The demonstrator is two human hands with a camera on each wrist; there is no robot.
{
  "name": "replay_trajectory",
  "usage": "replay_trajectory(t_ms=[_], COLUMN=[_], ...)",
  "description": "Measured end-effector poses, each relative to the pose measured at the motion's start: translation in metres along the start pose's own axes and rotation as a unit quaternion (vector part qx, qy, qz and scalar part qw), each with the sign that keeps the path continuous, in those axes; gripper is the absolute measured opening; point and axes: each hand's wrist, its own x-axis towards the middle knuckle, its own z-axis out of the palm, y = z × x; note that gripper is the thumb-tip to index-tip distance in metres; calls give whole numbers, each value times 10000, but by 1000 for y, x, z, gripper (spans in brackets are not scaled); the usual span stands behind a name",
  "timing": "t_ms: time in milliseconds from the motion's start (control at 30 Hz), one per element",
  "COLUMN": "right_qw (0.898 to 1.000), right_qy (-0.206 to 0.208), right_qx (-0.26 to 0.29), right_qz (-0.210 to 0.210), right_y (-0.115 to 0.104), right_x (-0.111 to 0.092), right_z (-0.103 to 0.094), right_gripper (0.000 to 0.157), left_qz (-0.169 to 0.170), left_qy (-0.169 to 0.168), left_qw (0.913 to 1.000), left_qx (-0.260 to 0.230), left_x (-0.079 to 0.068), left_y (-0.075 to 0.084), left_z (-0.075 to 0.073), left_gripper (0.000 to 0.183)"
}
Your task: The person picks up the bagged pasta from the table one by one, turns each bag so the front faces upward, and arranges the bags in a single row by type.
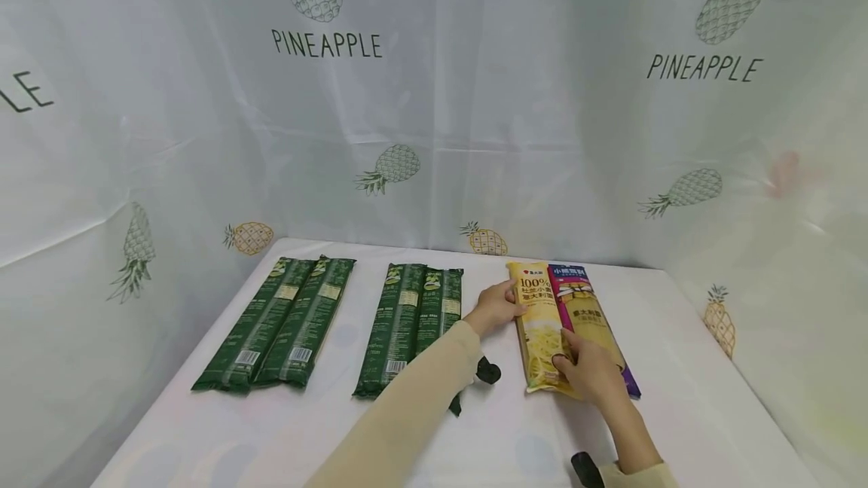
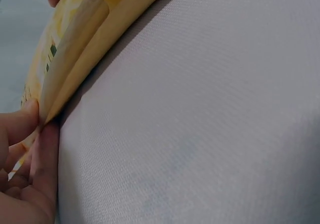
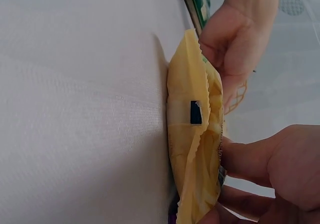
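A yellow pasta packet lies at the right of the table, in front of both hands. My left hand pinches its upper left edge; the left wrist view shows the thumb above and fingers at the underside of the rim. My right hand grips the lower right side, thumb on the printed face; its other fingertips are partly hidden. Directly right of the yellow packet, its edge partly covered, lies a purple pasta packet. In the right wrist view the yellow packet's crimped end faces the camera.
Two green packets lie side by side at the left of the white table. Another green pair lies in the middle, partly behind the left sleeve. A pineapple-print curtain hangs behind the table.
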Motion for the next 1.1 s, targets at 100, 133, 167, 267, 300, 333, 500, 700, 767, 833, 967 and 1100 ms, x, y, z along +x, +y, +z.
replay_trajectory(t_ms=[100,133,167,267,300,333,500,700,767,833,967,1100], right_qw=[9999,9998,9998,9990,9986,9982,9974,9979,9981,9982,9981,9978], right_qy=[86,126,155,412,478,549,573,536,524,505,503,528], right_qx=[39,44,57,19,26,9,34,11,39,59,97,126], right_qz=[-90,-123,-124,-197,-220,-257,-424,-351,-327,-318,-350,-382], right_y=[0,0,0,2,2,3,6,10,10,10,10,14], right_x=[-2,-3,-3,-3,-3,-3,2,2,1,1,1,1], right_z=[1,1,1,0,0,0,0,0,-1,-2,-3,-1], right_gripper=[64,64,64,62,61,59,54,52,52,51,50,49], left_qz=[-183,-229,-285,-340,-298,-263,-199,-94,-72,-54,-68,-110], left_qy=[-36,-39,-61,-152,-174,-191,-150,-209,-237,-239,-194,-165], left_qw=[9998,9997,9996,9992,9993,9993,9994,9995,9996,9996,9997,9997], left_qx=[-8,12,49,131,146,161,252,206,139,121,161,137], left_x=[3,5,7,11,11,10,4,-1,-2,-3,-2,-4], left_y=[0,0,-1,-2,-2,-2,-3,-3,-2,-1,0,2], left_z=[0,0,1,0,-1,-2,-5,-4,-3,-2,-3,-2], left_gripper=[74,74,75,76,76,76,75,73,73,73,73,72])
